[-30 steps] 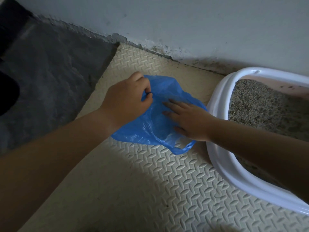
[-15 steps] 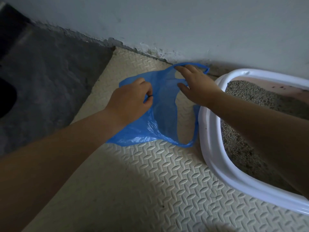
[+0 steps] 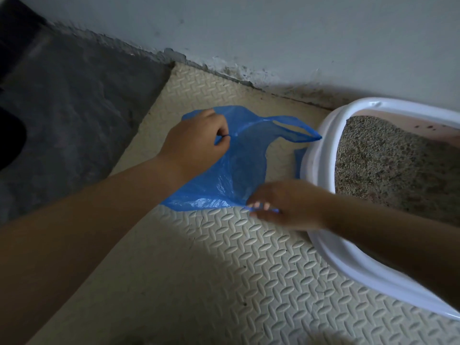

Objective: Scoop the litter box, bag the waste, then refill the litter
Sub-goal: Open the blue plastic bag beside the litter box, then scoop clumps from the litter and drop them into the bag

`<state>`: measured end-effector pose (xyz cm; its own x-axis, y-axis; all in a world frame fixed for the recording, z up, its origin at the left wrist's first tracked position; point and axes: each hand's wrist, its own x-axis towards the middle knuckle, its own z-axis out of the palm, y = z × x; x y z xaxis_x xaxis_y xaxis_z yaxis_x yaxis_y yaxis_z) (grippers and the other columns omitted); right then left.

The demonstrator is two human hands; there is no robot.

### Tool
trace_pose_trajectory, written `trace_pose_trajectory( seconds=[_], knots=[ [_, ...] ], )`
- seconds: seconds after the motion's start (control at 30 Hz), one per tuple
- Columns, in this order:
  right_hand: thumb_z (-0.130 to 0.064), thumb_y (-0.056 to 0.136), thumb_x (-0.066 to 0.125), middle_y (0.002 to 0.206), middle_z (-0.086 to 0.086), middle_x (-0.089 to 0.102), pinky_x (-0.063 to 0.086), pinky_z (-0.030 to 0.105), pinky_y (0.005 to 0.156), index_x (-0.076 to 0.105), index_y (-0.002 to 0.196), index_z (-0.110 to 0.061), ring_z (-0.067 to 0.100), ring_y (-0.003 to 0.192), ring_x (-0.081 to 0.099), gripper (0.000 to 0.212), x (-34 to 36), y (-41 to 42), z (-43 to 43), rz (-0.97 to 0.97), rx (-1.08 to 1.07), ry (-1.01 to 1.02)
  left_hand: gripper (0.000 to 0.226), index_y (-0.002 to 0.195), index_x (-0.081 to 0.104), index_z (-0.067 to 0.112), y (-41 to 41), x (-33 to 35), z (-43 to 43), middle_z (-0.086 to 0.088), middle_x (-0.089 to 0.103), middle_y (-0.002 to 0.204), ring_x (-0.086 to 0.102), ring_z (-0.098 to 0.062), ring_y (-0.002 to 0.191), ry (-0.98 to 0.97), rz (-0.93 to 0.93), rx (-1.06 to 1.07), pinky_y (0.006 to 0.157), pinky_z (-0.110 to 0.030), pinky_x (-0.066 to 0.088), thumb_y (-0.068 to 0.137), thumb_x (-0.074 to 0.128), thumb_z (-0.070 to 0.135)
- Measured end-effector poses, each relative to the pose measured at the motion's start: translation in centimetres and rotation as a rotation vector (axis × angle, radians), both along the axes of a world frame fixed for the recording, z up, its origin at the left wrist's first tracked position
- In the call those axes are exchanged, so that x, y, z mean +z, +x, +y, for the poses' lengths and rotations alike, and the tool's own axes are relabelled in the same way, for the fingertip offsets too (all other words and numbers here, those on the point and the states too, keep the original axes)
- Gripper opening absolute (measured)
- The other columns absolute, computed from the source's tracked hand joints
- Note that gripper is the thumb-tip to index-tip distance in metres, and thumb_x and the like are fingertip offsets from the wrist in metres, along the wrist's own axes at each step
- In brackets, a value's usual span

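Visibility is limited: the lighting is dim, the white plastic litter box [image 3: 316, 168] is cut off by the right edge of the frame, and the right forearm crosses its near rim and hides part of it. Only part of the grey-brown granular litter [image 3: 388, 160] inside the box is in view. A dark shape at the left edge of the frame cannot be identified. The thin blue plastic carrier bag [image 3: 234, 170] lies on the cream embossed foam mat [image 3: 249, 257], near the mat's far edge along the pale wall [image 3: 273, 33]. It sits between the box and the mat's left edge, where the dark grey floor [image 3: 74, 108] begins. A small blue flap touches the box's outer wall; how far it runs beneath cannot be told. The left hand [image 3: 196, 143] covers the bag's far-left corner, fingers curled, with thumb and forefinger closed on a fold of film. The right hand [image 3: 286, 205], slightly blurred, sits at the bag's near edge with fingers curled down and thumb beneath, nipping the blue rim between them. Compared with half a second ago, the right hand has left the far handle loop and moved to the near edge. That loop now lies free with its tip against the box rim. The left-hand pinch is unchanged.
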<state>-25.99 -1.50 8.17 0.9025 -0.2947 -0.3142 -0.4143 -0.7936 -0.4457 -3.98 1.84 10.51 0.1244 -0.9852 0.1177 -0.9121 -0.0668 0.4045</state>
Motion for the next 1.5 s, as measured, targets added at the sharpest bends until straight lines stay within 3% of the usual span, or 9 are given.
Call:
trace_pose_trajectory(
  seconds=[0.2,0.43,0.63,0.7,0.77,0.87,1.0,1.2,1.5],
  knots=[
    [-0.039,0.097,0.046,0.131,-0.014,0.05,0.045,0.029,0.091,0.038,0.14,-0.033,0.009,0.118,0.05,0.044,-1.3,-1.6,4.7,-0.013,-0.034,0.086,0.008,0.085,0.06,0.018,-0.3,-0.1,0.1,0.01,0.054,0.088,0.045,-0.002,0.058,0.001,0.04,0.013,0.057,-0.01,0.028,0.088,0.059,0.026],
    [-0.032,0.095,0.05,0.133,-0.009,0.051,0.043,0.03,0.093,0.046,0.136,-0.028,0.011,0.122,0.048,0.041,-1.6,-1.5,3.6,-0.062,-0.08,-0.012,0.009,0.088,0.061,0.019,-0.4,0.1,1.2,0.01,0.055,0.091,0.046,-0.002,0.061,0.028,0.016,-0.005,0.058,-0.014,0.031,0.088,0.059,0.028],
    [-0.025,0.091,0.054,0.121,0.001,0.059,0.044,0.033,0.092,0.059,0.123,-0.018,0.022,0.113,0.054,0.033,0.6,-4.8,0.9,-0.222,-0.334,-0.177,0.034,0.117,0.056,0.019,-1.8,1.3,1.1,0.007,0.055,0.112,0.051,-0.004,0.082,-0.048,-0.028,-0.08,0.066,-0.025,0.042,0.087,0.057,0.034],
    [-0.022,0.09,0.055,0.124,0.003,0.057,0.039,0.03,0.094,0.057,0.125,-0.017,0.023,0.115,0.052,0.035,1.2,-7.4,0.3,-0.248,-0.461,-0.231,0.05,0.131,0.049,0.014,-2.9,1.9,0.7,-0.002,0.054,0.125,0.054,-0.018,0.107,-0.099,-0.061,-0.192,0.087,-0.035,0.046,0.087,0.05,0.037],
    [-0.021,0.091,0.055,0.125,0.005,0.055,0.038,0.033,0.096,0.055,0.127,-0.014,0.024,0.117,0.05,0.037,1.5,-10.3,-0.1,-0.245,-0.557,-0.287,0.058,0.138,0.043,0.011,-4.8,2.0,0.1,-0.006,0.049,0.136,0.045,-0.021,0.124,-0.115,-0.085,-0.311,0.104,-0.029,0.031,0.088,0.043,0.039],
    [-0.02,0.091,0.056,0.125,0.007,0.055,0.04,0.035,0.098,0.056,0.125,-0.012,0.025,0.118,0.05,0.035,1.6,-14.6,-0.3,-0.225,-0.694,-0.324,0.061,0.142,0.04,0.008,-9.3,1.4,-1.1,-0.01,0.044,0.142,0.04,-0.023,0.13,-0.089,-0.081,-0.451,0.108,-0.025,0.023,0.091,0.04,0.04],
    [-0.029,0.091,0.058,0.131,0.01,0.051,0.036,0.041,0.103,0.052,0.13,-0.009,0.029,0.124,0.045,0.044,1.4,-20.3,-0.1,-0.025,-0.826,-0.326,0.068,0.144,0.034,0.005,-15.5,-0.7,-3.3,-0.016,0.034,0.15,0.028,-0.031,0.14,-0.013,-0.119,-0.556,0.114,-0.04,0.021,0.091,0.033,0.047],
    [-0.049,0.087,0.057,0.144,0.007,0.037,0.029,0.043,0.11,0.039,0.141,-0.013,0.026,0.136,0.03,0.067,1.6,-28.4,0.2,0.252,-0.952,-0.373,0.071,0.151,0.008,0.008,-21.1,-3.5,-6.3,-0.009,-0.003,0.16,-0.006,-0.024,0.147,0.152,-0.086,-0.384,0.118,-0.039,0.002,0.098,0.034,0.047],
    [-0.063,0.077,0.059,0.125,0.01,0.047,0.042,0.041,0.096,0.05,0.126,-0.011,0.027,0.118,0.042,0.072,4.3,-36.3,-1.1,0.73,-0.852,-0.26,0.068,0.145,0.027,-0.002,-21.7,-6.0,-6.5,-0.017,0.013,0.158,0.003,-0.031,0.146,0.017,-0.112,-0.289,0.119,-0.045,0.009,0.089,0.055,0.026]
  ],
)
